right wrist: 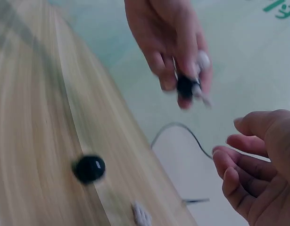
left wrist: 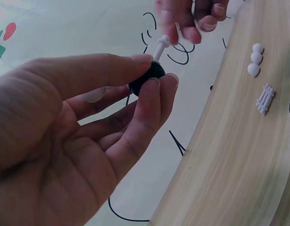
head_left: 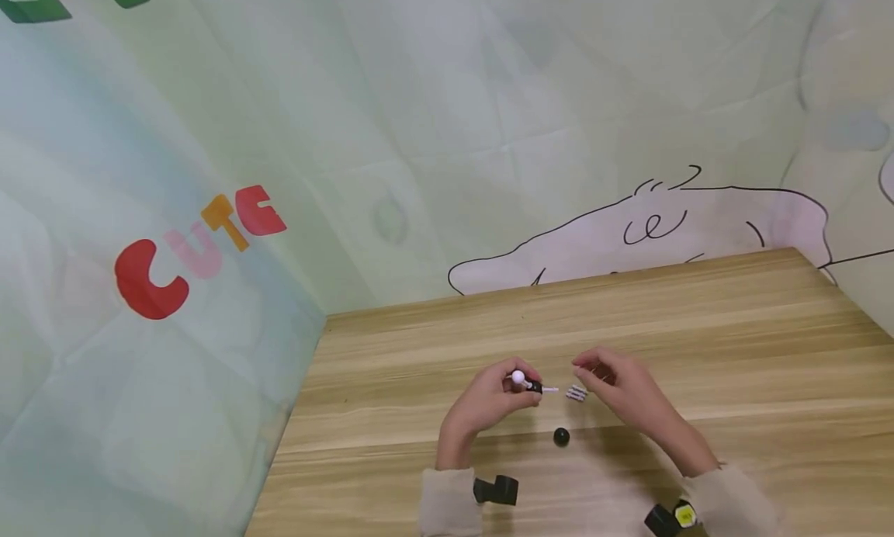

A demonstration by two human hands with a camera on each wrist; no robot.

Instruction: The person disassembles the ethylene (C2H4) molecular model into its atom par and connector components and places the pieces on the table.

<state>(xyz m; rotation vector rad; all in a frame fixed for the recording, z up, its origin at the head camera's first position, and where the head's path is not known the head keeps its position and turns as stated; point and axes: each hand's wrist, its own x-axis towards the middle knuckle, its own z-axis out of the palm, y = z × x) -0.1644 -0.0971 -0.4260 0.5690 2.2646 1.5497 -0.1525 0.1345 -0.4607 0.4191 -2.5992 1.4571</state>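
My left hand pinches a black ball between thumb and fingertips. From that ball a thin white rod sticks out, with a small collar near its tip. A white ball is joined to the black one on another side, like a molecule model piece. My right hand is just beyond the rod's free end, with fingers loosely bent and nothing between them in the right wrist view. Below the hands, a small bundle of white rods lies on the table.
A second black ball rests on the wooden table, nearer to me than the rods. Three white balls lie in a row beside the rods in the left wrist view. A printed cloth backdrop rises behind the table's far edge.
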